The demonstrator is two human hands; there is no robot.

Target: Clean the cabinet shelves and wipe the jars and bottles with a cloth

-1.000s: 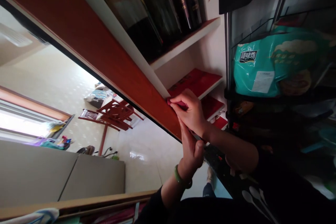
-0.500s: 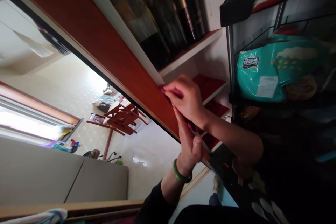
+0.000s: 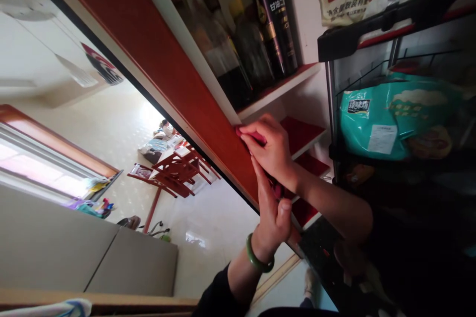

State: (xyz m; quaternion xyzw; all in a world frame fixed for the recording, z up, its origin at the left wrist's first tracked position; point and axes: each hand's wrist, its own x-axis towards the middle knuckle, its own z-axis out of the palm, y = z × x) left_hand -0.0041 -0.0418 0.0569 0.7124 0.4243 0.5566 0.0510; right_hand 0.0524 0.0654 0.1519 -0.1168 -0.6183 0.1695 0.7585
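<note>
Your right hand (image 3: 270, 151) pinches a dark-pink, rounded, cloth-like wad (image 3: 238, 131) at the long red-brown wooden frame (image 3: 174, 64); left hand (image 3: 271, 218) straight-fingered, gripping nothing visible. Slackening pinch could drop the wad.

Daylight pours through a window (image 3: 40, 166) on the left, edged by reddish wooden trim (image 3: 37, 128). The pale wall (image 3: 87, 121) beside it is flecked with small spots of light. Higher on that side is a whitish ceiling fan (image 3: 26, 6). Farther off, a table (image 3: 169, 157) and dark reddish wooden chairs (image 3: 174, 173) (openwork backs, by the look of them) stand on a pale, glossy floor (image 3: 219, 223) that catches a bright reflection. Light grey panels (image 3: 48, 242) fill the near left. Toward the right, red-topped shelves (image 3: 301, 133) with white edges adjoin a white wall (image 3: 308, 15); beyond stands a black rack (image 3: 334, 48), its lower part in deep shadow.
</note>
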